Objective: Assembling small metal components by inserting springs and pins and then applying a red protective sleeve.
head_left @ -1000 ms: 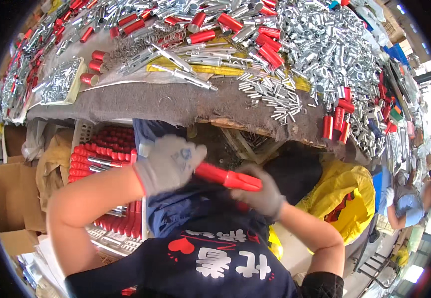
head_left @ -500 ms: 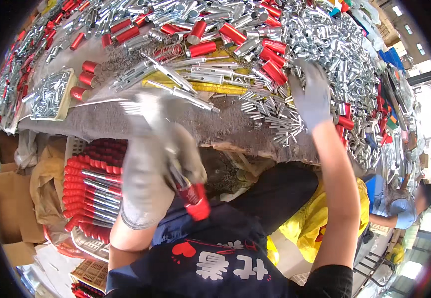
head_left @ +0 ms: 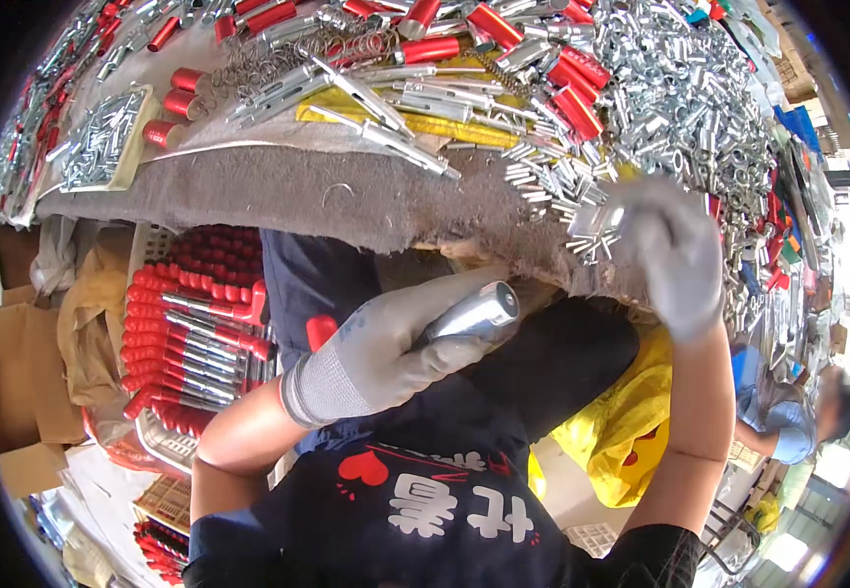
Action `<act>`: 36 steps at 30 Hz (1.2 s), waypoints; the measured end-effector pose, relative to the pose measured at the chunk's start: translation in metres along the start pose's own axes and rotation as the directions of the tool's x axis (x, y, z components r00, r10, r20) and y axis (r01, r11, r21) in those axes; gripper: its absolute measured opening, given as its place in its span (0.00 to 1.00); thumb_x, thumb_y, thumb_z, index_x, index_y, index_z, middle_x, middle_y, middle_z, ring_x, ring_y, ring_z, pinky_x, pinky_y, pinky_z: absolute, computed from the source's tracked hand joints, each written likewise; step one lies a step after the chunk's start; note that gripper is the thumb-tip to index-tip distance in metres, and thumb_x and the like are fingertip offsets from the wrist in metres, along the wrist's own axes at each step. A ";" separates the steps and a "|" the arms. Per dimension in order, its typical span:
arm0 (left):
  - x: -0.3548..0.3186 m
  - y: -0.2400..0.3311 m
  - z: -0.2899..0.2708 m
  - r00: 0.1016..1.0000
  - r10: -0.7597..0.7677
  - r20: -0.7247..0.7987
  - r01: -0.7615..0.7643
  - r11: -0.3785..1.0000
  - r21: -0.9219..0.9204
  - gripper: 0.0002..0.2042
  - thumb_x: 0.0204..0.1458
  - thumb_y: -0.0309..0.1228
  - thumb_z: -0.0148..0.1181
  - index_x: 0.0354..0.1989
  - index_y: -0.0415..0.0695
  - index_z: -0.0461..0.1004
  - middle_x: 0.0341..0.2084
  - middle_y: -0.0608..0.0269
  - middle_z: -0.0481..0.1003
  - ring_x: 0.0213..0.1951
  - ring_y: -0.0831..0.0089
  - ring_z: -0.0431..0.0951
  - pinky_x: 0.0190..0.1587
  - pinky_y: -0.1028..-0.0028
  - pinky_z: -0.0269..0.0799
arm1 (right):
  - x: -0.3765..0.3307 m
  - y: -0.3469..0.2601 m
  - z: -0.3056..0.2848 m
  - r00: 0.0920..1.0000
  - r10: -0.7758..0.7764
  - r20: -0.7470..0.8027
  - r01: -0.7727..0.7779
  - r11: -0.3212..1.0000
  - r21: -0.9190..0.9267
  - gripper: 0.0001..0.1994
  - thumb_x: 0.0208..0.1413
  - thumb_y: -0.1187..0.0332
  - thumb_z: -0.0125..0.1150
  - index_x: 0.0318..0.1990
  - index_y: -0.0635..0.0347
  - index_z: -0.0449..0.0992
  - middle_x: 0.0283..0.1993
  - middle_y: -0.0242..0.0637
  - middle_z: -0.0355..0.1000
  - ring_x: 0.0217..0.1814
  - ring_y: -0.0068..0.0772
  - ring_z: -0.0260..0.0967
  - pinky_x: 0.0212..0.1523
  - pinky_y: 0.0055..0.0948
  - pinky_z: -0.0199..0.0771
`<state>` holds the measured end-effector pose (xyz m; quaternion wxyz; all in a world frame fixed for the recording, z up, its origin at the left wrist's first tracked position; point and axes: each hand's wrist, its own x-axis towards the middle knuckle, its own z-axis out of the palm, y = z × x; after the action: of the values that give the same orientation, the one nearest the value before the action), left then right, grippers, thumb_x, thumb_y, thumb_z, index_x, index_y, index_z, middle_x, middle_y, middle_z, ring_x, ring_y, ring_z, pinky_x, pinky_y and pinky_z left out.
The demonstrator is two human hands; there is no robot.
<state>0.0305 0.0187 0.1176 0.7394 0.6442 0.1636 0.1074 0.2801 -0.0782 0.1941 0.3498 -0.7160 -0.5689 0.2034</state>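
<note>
My left hand (head_left: 386, 343), in a grey knit glove, is closed round a red-ended metal tool in front of my shirt. Its rounded silver end (head_left: 479, 314) points right from the fingers, and a red end shows behind the wrist. My right hand (head_left: 680, 260), gloved too and smeared by motion, hovers at the bench edge on the right. At its fingertips is a blurred, shiny silver metal piece (head_left: 597, 220), seemingly pinched. Just beyond lie loose short silver pins (head_left: 543, 176). Red sleeves (head_left: 577, 108) and a heap of silver collars (head_left: 680, 118) lie farther back.
A brown cloth (head_left: 249, 191) covers the bench's front edge. Silver rods (head_left: 376, 108) and coil springs (head_left: 268, 69) lie on it, with a tray of small screws (head_left: 101, 147) at left. Below stands a crate of red-handled tools (head_left: 200, 333). A co-worker (head_left: 788, 416) sits at far right.
My left hand has moved right and turned the tool, so its silver end points right. My right hand has drawn back from the metal heap toward me, with a silver piece at its fingertips.
</note>
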 end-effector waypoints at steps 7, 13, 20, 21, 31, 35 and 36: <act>0.009 -0.001 0.011 0.961 0.255 0.103 -0.274 0.923 0.271 0.30 0.54 0.37 0.59 0.63 0.40 0.58 0.45 0.47 0.73 0.45 0.58 0.77 0.47 0.69 0.70 | -0.020 -0.018 0.016 0.908 -0.364 0.207 0.379 0.925 -0.035 0.11 0.44 0.76 0.65 0.38 0.60 0.78 0.32 0.40 0.75 0.33 0.44 0.74 0.34 0.34 0.73; 0.006 0.007 0.001 0.940 0.341 -0.020 -0.290 0.828 0.480 0.24 0.49 0.22 0.59 0.58 0.43 0.66 0.42 0.47 0.74 0.42 0.51 0.76 0.41 0.64 0.72 | 0.015 0.013 0.007 0.964 -0.126 0.234 0.137 0.990 -0.033 0.19 0.61 0.56 0.51 0.47 0.63 0.75 0.32 0.43 0.75 0.33 0.34 0.74 0.36 0.33 0.71; -0.022 0.005 -0.016 0.986 0.157 -0.057 -0.128 0.930 0.344 0.23 0.54 0.28 0.59 0.58 0.39 0.64 0.43 0.45 0.73 0.44 0.53 0.77 0.45 0.68 0.72 | 0.149 0.129 -0.063 0.981 0.017 -0.192 -0.183 0.397 -0.899 0.13 0.59 0.67 0.50 0.50 0.44 0.73 0.45 0.45 0.72 0.47 0.47 0.72 0.49 0.42 0.72; -0.024 0.002 -0.016 0.986 0.159 -0.050 -0.133 0.931 0.340 0.23 0.54 0.29 0.59 0.58 0.39 0.64 0.43 0.45 0.73 0.44 0.53 0.77 0.45 0.68 0.72 | 0.157 0.131 -0.066 0.975 0.062 -0.214 -0.223 0.291 -0.930 0.12 0.59 0.66 0.50 0.49 0.42 0.73 0.44 0.45 0.72 0.47 0.48 0.72 0.48 0.44 0.72; -0.051 -0.017 -0.025 0.996 0.067 0.063 -0.085 0.935 0.344 0.25 0.53 0.30 0.61 0.58 0.33 0.64 0.52 0.45 0.71 0.53 0.58 0.74 0.54 0.70 0.68 | -0.007 -0.013 0.024 0.997 0.002 0.080 -0.019 0.976 0.218 0.23 0.42 0.84 0.61 0.46 0.62 0.60 0.42 0.40 0.69 0.40 0.28 0.69 0.47 0.28 0.69; -0.056 -0.020 -0.017 0.988 -0.009 0.155 -0.039 0.953 0.300 0.27 0.52 0.31 0.61 0.60 0.35 0.63 0.45 0.45 0.74 0.46 0.56 0.77 0.49 0.70 0.70 | -0.053 -0.013 0.051 0.933 -0.219 0.284 0.235 0.972 -0.021 0.23 0.31 0.75 0.74 0.41 0.58 0.75 0.33 0.37 0.70 0.37 0.38 0.71 0.39 0.30 0.70; -0.058 -0.023 -0.015 0.984 -0.006 0.177 -0.063 0.922 0.383 0.27 0.51 0.28 0.61 0.60 0.36 0.63 0.39 0.46 0.76 0.40 0.55 0.78 0.43 0.68 0.71 | -0.058 -0.019 0.057 0.876 -0.351 0.331 0.407 0.906 -0.118 0.25 0.31 0.74 0.73 0.44 0.56 0.76 0.31 0.37 0.69 0.35 0.40 0.71 0.37 0.31 0.70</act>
<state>-0.0296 0.0077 0.0993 0.6075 0.7866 0.1068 0.0268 0.2131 -0.1160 0.1636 0.2239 -0.5797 -0.7615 0.1840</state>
